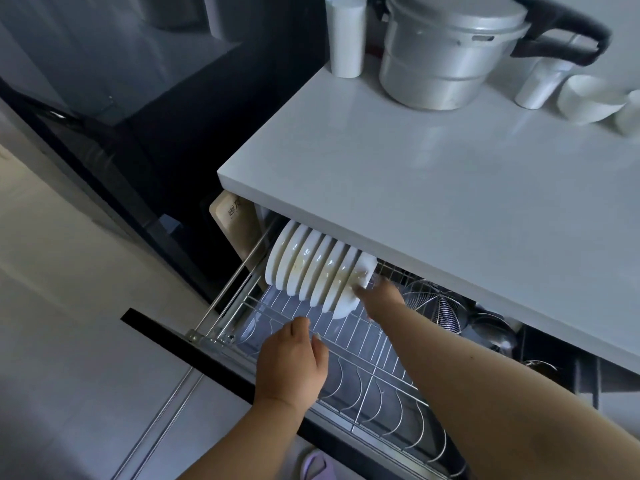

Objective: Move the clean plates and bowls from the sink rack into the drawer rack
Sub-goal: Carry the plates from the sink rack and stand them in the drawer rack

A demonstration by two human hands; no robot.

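I see the white plates point(311, 271) standing on edge in a tight row at the far left end of the drawer rack point(363, 368), partly under the edge of the table point(433, 188). They are smooth, glossy and round. My right hand point(379, 296) is at the nearest plate of the row, its grip curled on the rim of this plate. My left hand point(294, 362) hangs above the front rail of the rack; its grip is loosely curled and holds nothing.

The rack is made of thin shiny metal wires with curved dividers, over a grey tray. In the right part of the drawer lies a round wire strainer point(436, 303) beside dark metal utensils.

The table is flat, white and a little glossy. On it stand a dull aluminium pressure cooker point(450, 60) with a black handle and a white cup point(346, 39). The floor point(69, 341) has pale tiles.
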